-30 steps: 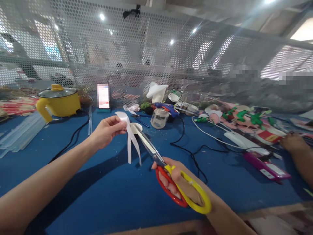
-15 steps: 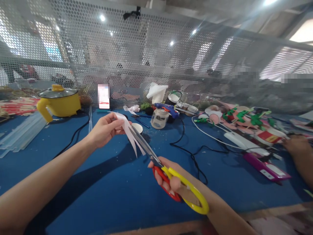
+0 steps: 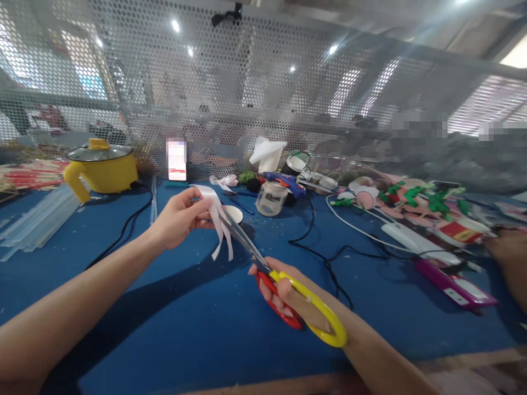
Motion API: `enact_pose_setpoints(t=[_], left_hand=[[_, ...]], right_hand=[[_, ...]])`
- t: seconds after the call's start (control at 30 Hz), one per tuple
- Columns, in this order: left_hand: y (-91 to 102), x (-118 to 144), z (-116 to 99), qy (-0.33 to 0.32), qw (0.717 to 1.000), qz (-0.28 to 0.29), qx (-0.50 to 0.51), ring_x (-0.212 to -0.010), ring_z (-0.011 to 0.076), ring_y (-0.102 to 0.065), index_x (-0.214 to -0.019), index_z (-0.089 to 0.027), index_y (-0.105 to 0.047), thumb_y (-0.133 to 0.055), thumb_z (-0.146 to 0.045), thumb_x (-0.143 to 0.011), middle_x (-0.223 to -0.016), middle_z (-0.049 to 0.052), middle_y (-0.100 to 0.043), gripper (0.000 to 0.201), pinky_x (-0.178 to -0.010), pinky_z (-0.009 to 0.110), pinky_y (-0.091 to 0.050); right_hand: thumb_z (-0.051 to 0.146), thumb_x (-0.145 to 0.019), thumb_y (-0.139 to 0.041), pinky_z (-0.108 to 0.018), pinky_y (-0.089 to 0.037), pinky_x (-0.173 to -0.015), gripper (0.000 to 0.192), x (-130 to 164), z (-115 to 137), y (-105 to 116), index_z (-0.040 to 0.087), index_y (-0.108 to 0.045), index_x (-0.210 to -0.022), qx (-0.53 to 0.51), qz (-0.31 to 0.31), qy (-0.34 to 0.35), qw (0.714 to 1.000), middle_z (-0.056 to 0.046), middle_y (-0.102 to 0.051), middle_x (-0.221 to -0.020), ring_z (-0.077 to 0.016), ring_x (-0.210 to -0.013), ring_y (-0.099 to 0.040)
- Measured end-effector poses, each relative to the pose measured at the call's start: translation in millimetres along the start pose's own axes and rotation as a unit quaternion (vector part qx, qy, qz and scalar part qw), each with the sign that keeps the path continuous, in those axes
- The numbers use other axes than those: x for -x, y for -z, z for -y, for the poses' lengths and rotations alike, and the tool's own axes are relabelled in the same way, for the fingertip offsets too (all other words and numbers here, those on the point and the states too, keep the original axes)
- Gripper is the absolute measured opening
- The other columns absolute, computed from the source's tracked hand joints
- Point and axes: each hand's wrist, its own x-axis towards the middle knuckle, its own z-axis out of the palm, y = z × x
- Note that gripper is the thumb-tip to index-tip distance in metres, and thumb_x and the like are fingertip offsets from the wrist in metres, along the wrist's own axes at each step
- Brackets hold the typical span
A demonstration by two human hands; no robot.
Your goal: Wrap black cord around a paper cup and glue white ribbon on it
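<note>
My left hand [image 3: 181, 216] pinches a white ribbon [image 3: 217, 211] between thumb and fingers, above the blue table [image 3: 197, 329]. The ribbon's lower part hangs down, split into narrow tails. In my right hand [image 3: 284, 293] is a pair of scissors [image 3: 310, 304] with red and yellow handles, my thumb and fingers through the loops. Its long blades point up and left, with the tips against the ribbon close to my left fingers. Behind the blades sits a small white round item [image 3: 234, 215], partly hidden.
A yellow pot [image 3: 105, 173] and clear sticks [image 3: 41, 219] lie left. A lit phone [image 3: 177, 160] stands at the back. A clear jar [image 3: 270, 200], a blue glue gun [image 3: 288, 184], black cables and a purple device [image 3: 455, 285] are to the right. Another person's hand [image 3: 508, 252] is at the far right.
The ribbon tails hang differently, now shorter and curled under the blades. The scissors' handles have come slightly closer together. The whole view has shifted a little.
</note>
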Motion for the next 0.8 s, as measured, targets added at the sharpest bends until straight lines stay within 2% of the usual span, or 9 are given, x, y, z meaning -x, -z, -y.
enact_pose_setpoints(t=[0.2,0.4,0.5,0.6,0.8], left_hand=[[-4.1,4,5,-0.012,1.0,0.006,-0.003,-0.062,0.0163,-0.066,-0.071,-0.016,-0.045,-0.063,-0.022,-0.071,-0.067,0.003,-0.068,0.019,-0.057,0.029,-0.054],[-9.9,7,15,0.007,1.0,0.024,-0.001,-0.062,0.0122,-0.064,-0.094,-0.014,-0.051,-0.064,-0.017,-0.07,-0.069,0.003,-0.068,0.028,-0.054,0.019,-0.049],[-13.6,9,21,0.043,0.998,0.042,-0.003,-0.064,0.011,-0.063,-0.091,-0.012,-0.056,-0.062,-0.02,-0.071,-0.072,0.004,-0.068,0.022,-0.058,0.019,-0.05],[-17.3,11,26,0.06,0.997,0.053,0.011,-0.063,0.012,-0.063,-0.085,-0.013,-0.059,-0.062,-0.025,-0.072,-0.073,0.004,-0.069,0.017,-0.064,0.025,-0.052],[-24.4,16,30,0.05,0.998,-0.013,0.035,-0.059,0.0121,-0.062,-0.079,-0.014,-0.056,-0.069,-0.023,-0.065,-0.063,0.0,-0.066,0.022,-0.062,0.027,-0.052]], right_hand=[[0.079,-0.053,-0.045,-0.019,-0.023,-0.037,0.072,-2,7,-6,0.02,-0.042,-0.094,-0.038,-0.018,-0.021,0.999,0.006,-0.04,-0.062,-0.0034,-0.041,-0.026],[0.075,-0.059,-0.045,-0.019,-0.025,-0.038,0.066,-8,4,-11,0.02,-0.042,-0.094,-0.069,-0.034,0.006,0.997,0.005,-0.041,-0.064,-0.0038,-0.041,-0.028],[0.075,-0.06,-0.045,-0.018,-0.025,-0.037,0.064,-11,2,-12,0.02,-0.042,-0.093,-0.069,-0.043,0.007,0.997,0.005,-0.041,-0.063,-0.0039,-0.041,-0.028],[0.074,-0.061,-0.045,-0.018,-0.025,-0.036,0.063,-12,2,-14,0.02,-0.043,-0.094,-0.067,-0.041,0.012,0.997,0.005,-0.041,-0.062,-0.0043,-0.041,-0.028],[0.077,-0.059,-0.043,-0.018,-0.026,-0.035,0.067,-13,-3,-9,0.02,-0.044,-0.095,-0.039,-0.046,0.015,0.998,0.005,-0.042,-0.062,-0.0041,-0.04,-0.029]])
